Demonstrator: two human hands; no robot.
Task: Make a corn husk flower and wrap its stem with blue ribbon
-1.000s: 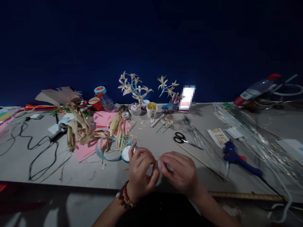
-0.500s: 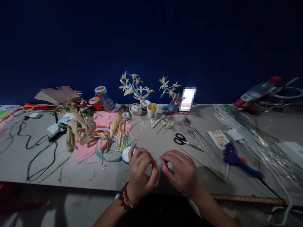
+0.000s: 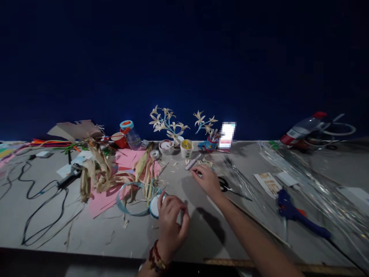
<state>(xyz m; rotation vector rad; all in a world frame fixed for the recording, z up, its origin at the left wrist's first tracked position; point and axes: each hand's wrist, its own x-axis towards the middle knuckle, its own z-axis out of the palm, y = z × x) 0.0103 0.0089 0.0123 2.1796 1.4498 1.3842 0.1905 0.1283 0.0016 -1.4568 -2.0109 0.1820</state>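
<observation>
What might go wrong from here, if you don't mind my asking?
The right hand is close to the scissors, so its wrist might knock them. The left hand partly overlaps the ribbon roll in view and could nudge it, though contact isn't clear.

Smooth ribbon (image 3: pixel 133 212), rough dry husks (image 3: pixel 100 175), matt paper (image 3: pixel 99 202)

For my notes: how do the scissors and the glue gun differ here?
The scissors have black handles; the glue gun is mostly blue. The glue gun trails a black cord; the scissors have none. The right hand partly hides the scissors, while the glue gun is uncovered. Both lie unheld on the table.
</observation>
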